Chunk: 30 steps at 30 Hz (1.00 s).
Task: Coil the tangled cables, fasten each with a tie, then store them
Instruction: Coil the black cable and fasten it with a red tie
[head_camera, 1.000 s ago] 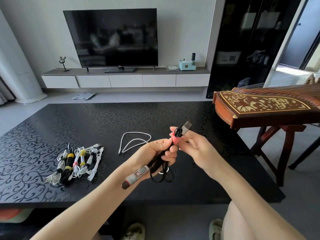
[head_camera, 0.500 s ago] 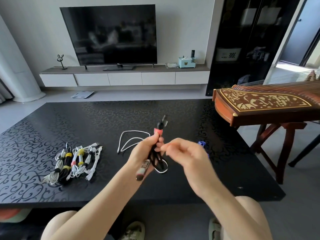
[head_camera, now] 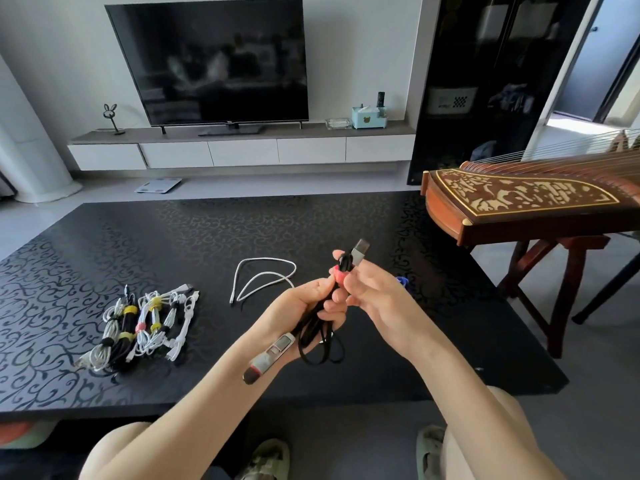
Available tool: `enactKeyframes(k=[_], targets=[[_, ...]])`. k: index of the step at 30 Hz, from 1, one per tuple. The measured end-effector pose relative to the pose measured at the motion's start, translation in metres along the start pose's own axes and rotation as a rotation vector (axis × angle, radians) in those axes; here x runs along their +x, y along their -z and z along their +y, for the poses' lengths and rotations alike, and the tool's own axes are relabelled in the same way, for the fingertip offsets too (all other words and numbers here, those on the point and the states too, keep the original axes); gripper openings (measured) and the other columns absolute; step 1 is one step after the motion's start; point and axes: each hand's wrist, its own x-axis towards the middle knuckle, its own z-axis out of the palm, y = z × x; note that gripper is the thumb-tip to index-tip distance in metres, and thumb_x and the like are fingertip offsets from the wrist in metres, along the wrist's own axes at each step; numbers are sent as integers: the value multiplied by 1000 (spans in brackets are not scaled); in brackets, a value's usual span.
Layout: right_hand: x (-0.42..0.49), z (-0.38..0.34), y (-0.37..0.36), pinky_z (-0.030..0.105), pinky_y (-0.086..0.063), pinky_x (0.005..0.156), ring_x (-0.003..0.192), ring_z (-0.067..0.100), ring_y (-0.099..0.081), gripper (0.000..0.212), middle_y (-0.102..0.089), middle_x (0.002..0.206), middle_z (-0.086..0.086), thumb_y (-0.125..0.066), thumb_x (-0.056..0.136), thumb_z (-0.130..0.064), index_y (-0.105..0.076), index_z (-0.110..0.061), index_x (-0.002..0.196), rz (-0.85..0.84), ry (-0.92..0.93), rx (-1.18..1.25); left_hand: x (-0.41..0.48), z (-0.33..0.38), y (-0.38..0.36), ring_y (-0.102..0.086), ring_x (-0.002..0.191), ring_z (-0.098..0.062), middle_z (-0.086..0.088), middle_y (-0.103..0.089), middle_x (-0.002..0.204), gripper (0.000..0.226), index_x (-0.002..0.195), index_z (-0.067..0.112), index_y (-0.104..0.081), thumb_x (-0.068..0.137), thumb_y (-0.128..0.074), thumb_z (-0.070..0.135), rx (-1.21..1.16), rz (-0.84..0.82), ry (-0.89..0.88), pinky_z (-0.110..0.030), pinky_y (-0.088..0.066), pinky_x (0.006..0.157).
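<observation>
Over the table's [head_camera: 214,233] near edge, left hand [head_camera: 304,306] grips the black cable [head_camera: 313,341] coiled. Right hand [head_camera: 381,299] pinches its red tie [head_camera: 341,276], likely fastening.

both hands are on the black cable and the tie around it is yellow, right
Not quite: the tie around the black cable is pink, not yellow. The head view shows it, with both the left hand and the right hand on that cable.

Open tabletop [head_camera: 242,230] at far side, tied cable bundles [head_camera: 138,323] left, loose white cable [head_camera: 263,271] mid-table, zither [head_camera: 519,199] beside right edge
</observation>
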Motion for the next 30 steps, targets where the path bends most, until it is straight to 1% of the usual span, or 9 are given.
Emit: enactKeyframes(k=[4, 8, 12, 15, 17, 22, 26, 28, 30], targets=[[0, 1, 2, 44, -43, 103, 93, 22, -66, 58, -67, 84, -1, -70, 73, -57, -63, -17, 115, -49, 58, 97, -4, 3, -6, -48, 52, -4, -1, -56, 68, 20, 83, 7, -66, 91, -49, 13, -22, -49, 59, -14, -41, 48], [-3, 3, 1, 34, -46, 96, 84, 15, -67, 31, -69, 75, 0, -70, 81, -37, -70, -9, 96, 62, 158, 92, -3, 3, -9, -49, 52, -5, -3, -57, 68, 12, 87, 5, -68, 88, -58, 11, -106, -91, 109, -14, -42, 49], [-10, 3, -12, 16, -54, 69, 68, 12, -69, 19, -67, 65, 0, -63, 86, -10, -67, 6, 95, 237, 202, 205, 1, -3, -8, -48, 53, -4, -1, -56, 68, 19, 86, 5, -59, 93, -45, 16, 15, -30, -6, -14, -40, 49], [-12, 3, -20, 29, -53, 69, 73, 19, -64, 11, -67, 72, -5, -62, 89, -13, -73, -12, 92, 414, 217, -74, 3, -3, -8, -51, 53, -7, -3, -60, 67, 14, 76, 5, -54, 84, -54, 17, 249, 111, -141, -16, -42, 50], [-12, 5, -24, 30, -44, 69, 71, 10, -55, 12, -67, 75, -10, -64, 89, -22, -74, -24, 84, 498, 211, -244, 2, -2, -5, -57, 56, -11, -6, -65, 65, 16, 67, 11, -62, 78, -63, 21, 516, 241, -273, -19, -48, 54], [-9, 11, -22, 17, -38, 70, 76, 11, -54, 10, -65, 73, -12, -69, 84, -28, -72, -23, 76, 605, 188, -304, 2, -2, -6, -66, 73, -15, -4, -72, 75, 10, 69, 26, -71, 77, -71, 34, 970, 365, -411, -24, -52, 69], [-12, 18, -19, 16, -41, 75, 83, 14, -54, 6, -62, 79, -14, -72, 82, -13, -69, -11, 77, 687, 467, -702, 3, 4, -2, -63, 92, -4, 15, -70, 95, 12, 88, 26, -75, 87, -64, 33, 1406, 451, -365, -21, -45, 77], [-12, 24, -13, 19, -41, 74, 80, 17, -52, 7, -65, 78, -1, -70, 82, -8, -69, -3, 77, 708, 636, -856, -2, -4, 1, -62, 79, -6, 11, -69, 77, 30, 76, 23, -72, 93, -53, 40, 1404, 597, -357, -25, -47, 74], [-13, 30, -3, 19, -39, 74, 79, 17, -47, 14, -65, 77, 6, -63, 87, -7, -69, 1, 78, 678, 790, -961, -4, -12, 0, -67, 71, -13, -2, -71, 70, 60, 62, 17, -71, 95, -37, 54, 1108, 670, -133, -33, -55, 76]])
